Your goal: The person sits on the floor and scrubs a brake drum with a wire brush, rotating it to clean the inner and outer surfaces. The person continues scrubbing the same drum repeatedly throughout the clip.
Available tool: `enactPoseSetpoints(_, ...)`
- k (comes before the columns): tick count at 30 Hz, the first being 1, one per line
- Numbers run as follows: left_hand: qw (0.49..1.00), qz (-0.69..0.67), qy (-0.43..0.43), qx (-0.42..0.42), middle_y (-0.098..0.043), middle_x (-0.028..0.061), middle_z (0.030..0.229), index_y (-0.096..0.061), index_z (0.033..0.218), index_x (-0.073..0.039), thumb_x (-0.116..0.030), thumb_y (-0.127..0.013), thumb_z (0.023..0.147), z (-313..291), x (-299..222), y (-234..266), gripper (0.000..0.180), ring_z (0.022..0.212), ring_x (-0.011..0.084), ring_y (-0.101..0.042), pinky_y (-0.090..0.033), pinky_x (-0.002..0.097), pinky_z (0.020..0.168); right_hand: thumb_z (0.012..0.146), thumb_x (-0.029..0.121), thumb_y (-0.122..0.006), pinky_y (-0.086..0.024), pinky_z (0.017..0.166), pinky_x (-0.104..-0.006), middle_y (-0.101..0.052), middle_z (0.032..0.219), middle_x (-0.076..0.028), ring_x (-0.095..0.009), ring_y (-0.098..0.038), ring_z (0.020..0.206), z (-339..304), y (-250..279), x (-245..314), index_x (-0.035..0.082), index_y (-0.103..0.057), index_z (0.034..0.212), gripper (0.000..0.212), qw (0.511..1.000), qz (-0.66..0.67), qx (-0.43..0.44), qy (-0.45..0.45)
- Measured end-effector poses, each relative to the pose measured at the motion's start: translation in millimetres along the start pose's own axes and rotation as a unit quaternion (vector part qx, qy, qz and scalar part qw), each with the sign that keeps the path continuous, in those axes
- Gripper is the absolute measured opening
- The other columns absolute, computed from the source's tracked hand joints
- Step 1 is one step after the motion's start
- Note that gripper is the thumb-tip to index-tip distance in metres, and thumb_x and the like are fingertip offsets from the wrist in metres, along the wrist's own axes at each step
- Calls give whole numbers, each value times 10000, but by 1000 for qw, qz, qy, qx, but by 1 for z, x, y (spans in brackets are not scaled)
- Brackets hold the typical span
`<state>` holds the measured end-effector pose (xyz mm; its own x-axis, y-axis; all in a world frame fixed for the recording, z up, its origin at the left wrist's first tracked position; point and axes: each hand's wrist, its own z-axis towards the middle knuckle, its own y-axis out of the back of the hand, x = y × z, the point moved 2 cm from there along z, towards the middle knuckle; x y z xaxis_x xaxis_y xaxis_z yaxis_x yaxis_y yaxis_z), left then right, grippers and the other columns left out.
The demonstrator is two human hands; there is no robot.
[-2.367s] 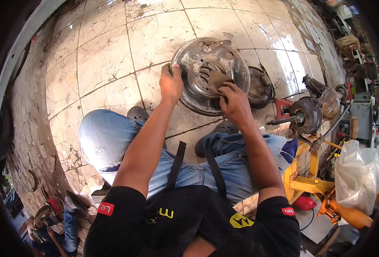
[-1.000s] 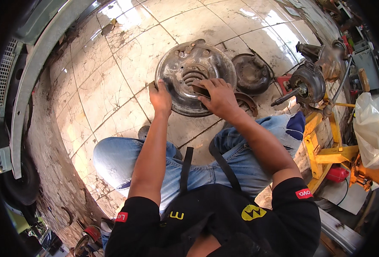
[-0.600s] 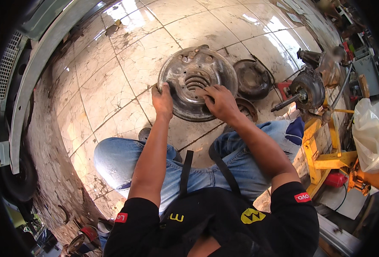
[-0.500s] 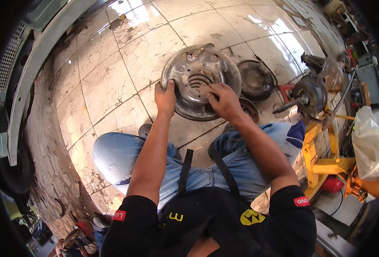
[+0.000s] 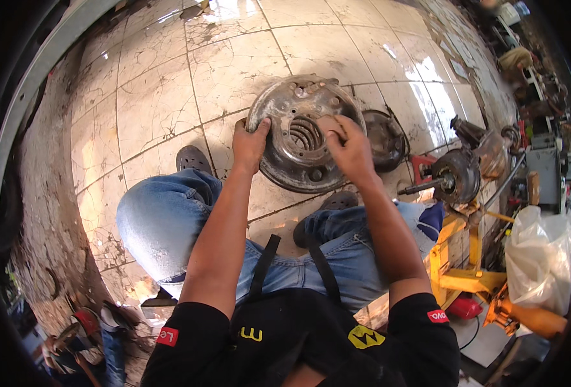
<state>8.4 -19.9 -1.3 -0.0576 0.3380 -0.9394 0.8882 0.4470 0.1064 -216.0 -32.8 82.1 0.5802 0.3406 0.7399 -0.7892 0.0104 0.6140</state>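
Note:
A round, worn metal brake backing plate (image 5: 287,166) is held tilted above the tiled floor in front of me. My left hand (image 5: 249,147) clasps its left rim, with the thumb over the face. On the right side of the central hole, my right hand (image 5: 351,149) has its fingers bent and pressed against the plate. A small tan piece seems to lie under those fingertips, but its kind is unclear. Through the hole shows a coil spring (image 5: 303,132); what it rests on is hidden.
Another dark round brake part (image 5: 387,143) lies just right of the plate. Farther right are an axle hub with a shaft (image 5: 454,179), a yellow metal stand (image 5: 469,278) and a white plastic bag (image 5: 542,255). My shoes (image 5: 194,158) flank the work.
My right hand has moved up along the right side of the central hole, uncovering more of the hole's lower edge. My left hand keeps its hold on the rim. The view has shifted slightly.

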Motion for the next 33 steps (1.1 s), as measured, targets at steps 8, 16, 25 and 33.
enactPoseSetpoints(8, 996, 75, -29, 33, -674, 193, 1026, -563, 1198, 33, -306, -703, 873, 5, -14, 6, 490, 895, 245, -654, -513, 343, 791, 869, 137, -596, -484, 852, -443, -650, 1077, -194, -400, -602, 988, 64, 26, -9, 57, -647, 1102, 251, 980, -195, 29, 1)
enactPoseSetpoints(16, 994, 95, -48, 16, -680, 225, 1026, -592, 1137, -5, -309, -686, 875, 3, -20, 6, 412, 970, 365, -655, -494, 397, 837, 869, 154, -596, -488, 839, -438, -656, 1044, -166, -372, -610, 976, 97, 11, -24, 84, -661, 1072, 224, 968, -236, 78, -27)
enactPoseSetpoints(25, 995, 92, -34, 15, -683, 217, 1030, -588, 1164, -15, -295, -692, 872, 4, -19, 7, 418, 975, 371, -654, -492, 399, 848, 867, 149, -598, -505, 795, -438, -636, 1009, -146, -355, -615, 926, 95, -3, -31, 116, -667, 1086, 232, 957, -262, 42, 119)
enactPoseSetpoints(33, 995, 100, -23, 0, -683, 214, 1048, -587, 1180, -24, -267, -695, 866, 3, -25, 4, 411, 985, 367, -653, -491, 400, 858, 882, 106, -561, -502, 784, -462, -623, 1004, -174, -383, -605, 934, 102, -8, -23, 112, -686, 1025, 190, 934, -330, 87, 104)
